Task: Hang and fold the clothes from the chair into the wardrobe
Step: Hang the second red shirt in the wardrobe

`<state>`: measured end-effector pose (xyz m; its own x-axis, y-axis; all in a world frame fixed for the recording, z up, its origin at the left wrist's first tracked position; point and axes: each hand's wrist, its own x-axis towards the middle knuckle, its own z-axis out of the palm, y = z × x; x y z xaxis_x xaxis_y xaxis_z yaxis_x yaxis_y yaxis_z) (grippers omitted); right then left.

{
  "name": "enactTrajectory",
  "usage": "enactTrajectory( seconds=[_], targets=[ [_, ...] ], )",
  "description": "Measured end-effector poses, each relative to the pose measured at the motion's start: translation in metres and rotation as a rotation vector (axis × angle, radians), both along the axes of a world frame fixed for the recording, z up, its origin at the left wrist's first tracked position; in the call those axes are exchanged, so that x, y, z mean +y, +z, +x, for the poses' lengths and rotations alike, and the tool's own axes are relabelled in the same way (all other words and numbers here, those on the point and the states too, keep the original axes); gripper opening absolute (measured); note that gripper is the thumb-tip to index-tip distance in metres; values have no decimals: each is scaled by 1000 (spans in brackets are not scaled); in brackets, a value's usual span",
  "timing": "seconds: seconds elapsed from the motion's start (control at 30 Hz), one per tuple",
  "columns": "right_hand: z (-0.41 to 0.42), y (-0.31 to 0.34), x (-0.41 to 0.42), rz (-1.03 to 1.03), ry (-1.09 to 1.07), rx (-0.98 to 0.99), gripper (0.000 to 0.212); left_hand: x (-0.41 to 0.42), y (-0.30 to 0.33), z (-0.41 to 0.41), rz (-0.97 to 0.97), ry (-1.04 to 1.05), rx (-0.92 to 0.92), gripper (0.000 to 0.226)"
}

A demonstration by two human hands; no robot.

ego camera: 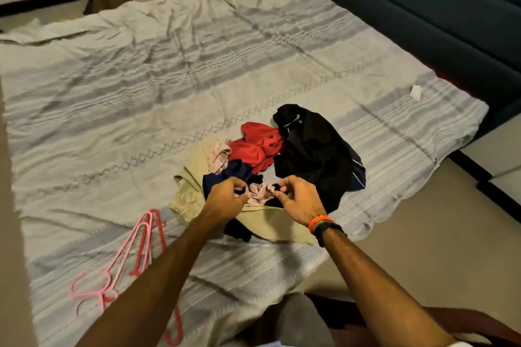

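Below, both of your hands meet over a heap of clothes [267,166] lying on a pale striped sheet [141,79] spread across the floor. Your left hand [225,198] and right hand [298,201] each have fingers curled in a pinch on a small pink garment [260,191] at the near side of the heap; neither hand is spread wide. Judge this piece as very light, limp and crumpled: it will not hold any shape, so you should take it at an edge or waistband with both hands and shake it flat before folding. Around it lie a beige garment [191,186], a navy piece [228,175], a red garment [259,146] and a larger black garment [313,155], all soft and overlapping, so lifting one may drag a neighbour. The black one looks bulkiest and probably suits a hanger; grip it at the collar or shoulders. Pink hangers [132,251] lie on the sheet to your left, thin, stiff and hooked together, likely to snag each other. The sheet itself is wrinkled and loose, so it may slide under a fold. A dark blue sofa [423,8] borders the far right, bare tiled floor [423,248] lies to the right, and a small white scrap [416,92] rests near the sheet's far edge. No chair or wardrobe can be made out with certainty.
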<state>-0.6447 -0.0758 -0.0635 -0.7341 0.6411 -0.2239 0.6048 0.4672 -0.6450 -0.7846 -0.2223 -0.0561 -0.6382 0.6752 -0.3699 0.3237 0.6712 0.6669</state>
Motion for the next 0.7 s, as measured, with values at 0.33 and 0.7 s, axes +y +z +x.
enactTrajectory(
  seconds=[0.33,0.7],
  targets=[
    [-93,-48,98,-126,-80,-100,16,99,-38,-83,-52,-17,-2,27],
    [-181,-143,159,-163,-85,-361,47,184,-134,-136,-197,92,-127,25]
  ],
)
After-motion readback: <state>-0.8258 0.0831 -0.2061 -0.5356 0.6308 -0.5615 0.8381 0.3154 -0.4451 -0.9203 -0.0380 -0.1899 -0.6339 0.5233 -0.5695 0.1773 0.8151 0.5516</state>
